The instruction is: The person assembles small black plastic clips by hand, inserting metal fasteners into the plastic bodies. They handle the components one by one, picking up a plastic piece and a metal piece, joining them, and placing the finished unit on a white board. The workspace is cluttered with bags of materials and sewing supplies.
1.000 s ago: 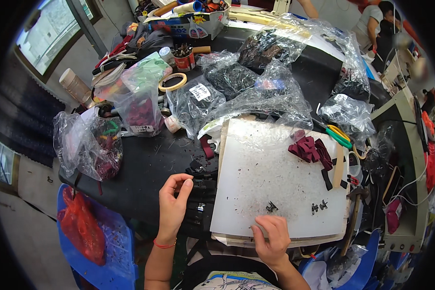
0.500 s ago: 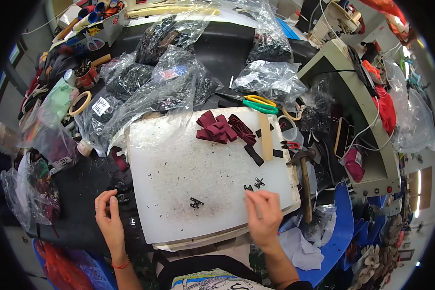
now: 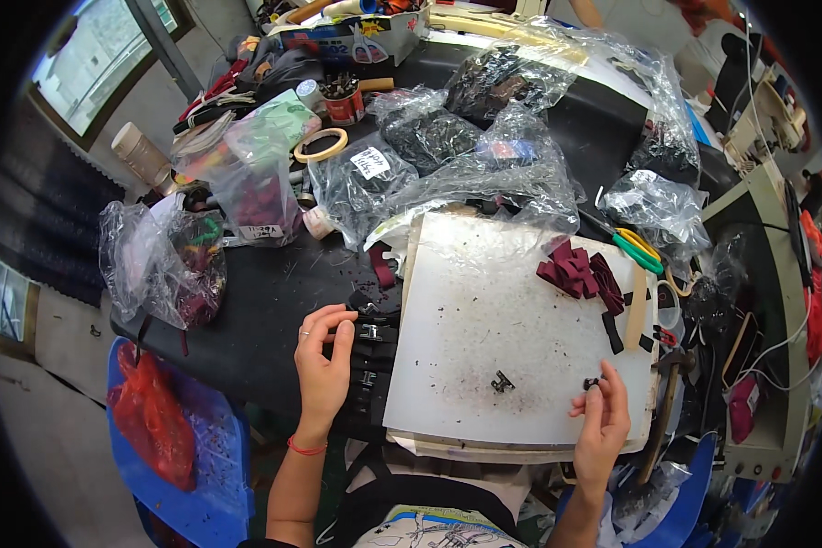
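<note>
My right hand (image 3: 603, 416) is over the right front part of a white cutting board (image 3: 457, 301). Its thumb and index finger close on a small black metal clip (image 3: 592, 384). Another black clip (image 3: 502, 382) lies on the board to the left. Off the board's left edge, my left hand (image 3: 327, 365) is curled with thumb and index a little apart, and nothing shows between them. Right beside its fingertips are black straps (image 3: 385, 349) with shiny metal buckles (image 3: 369, 331) on the dark table. Folded maroon elastic strips (image 3: 571, 271) rest on the board's far right.
Green-and-yellow-handled scissors (image 3: 637, 251) and a wooden strip (image 3: 636, 306) are at the board's right, with a hammer (image 3: 664, 411) beside it. Plastic bags (image 3: 493, 173) crowd the far side. A tape roll (image 3: 321, 144) and a blue stool (image 3: 219, 457) are at left.
The view has swung left, so the board appears farther right. My right hand has picked up a black clip from the board. My left hand stays near the black straps.
</note>
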Motion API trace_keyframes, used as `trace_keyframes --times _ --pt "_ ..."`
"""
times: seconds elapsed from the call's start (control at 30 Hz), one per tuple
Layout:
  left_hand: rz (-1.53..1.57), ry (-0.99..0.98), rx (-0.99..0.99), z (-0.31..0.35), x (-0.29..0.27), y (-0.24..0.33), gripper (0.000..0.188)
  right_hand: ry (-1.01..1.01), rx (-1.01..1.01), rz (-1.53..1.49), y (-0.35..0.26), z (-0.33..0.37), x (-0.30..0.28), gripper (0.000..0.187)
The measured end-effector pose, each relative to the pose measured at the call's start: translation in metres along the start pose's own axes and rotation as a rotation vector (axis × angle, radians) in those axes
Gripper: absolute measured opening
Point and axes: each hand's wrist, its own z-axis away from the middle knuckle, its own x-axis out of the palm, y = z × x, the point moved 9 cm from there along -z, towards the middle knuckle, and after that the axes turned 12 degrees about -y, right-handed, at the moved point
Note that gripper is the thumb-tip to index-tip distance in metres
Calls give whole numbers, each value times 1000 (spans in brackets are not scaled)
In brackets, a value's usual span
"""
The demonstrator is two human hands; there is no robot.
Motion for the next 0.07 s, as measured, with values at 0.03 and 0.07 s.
trace_keyframes --times 0.03,0.07 --pt "-6 7 13 1 1 1 15 -82 5 -211 4 -1 10 38" --pt "-11 13 27 2 1 2 15 -162 10 -421 7 -3 28 40"
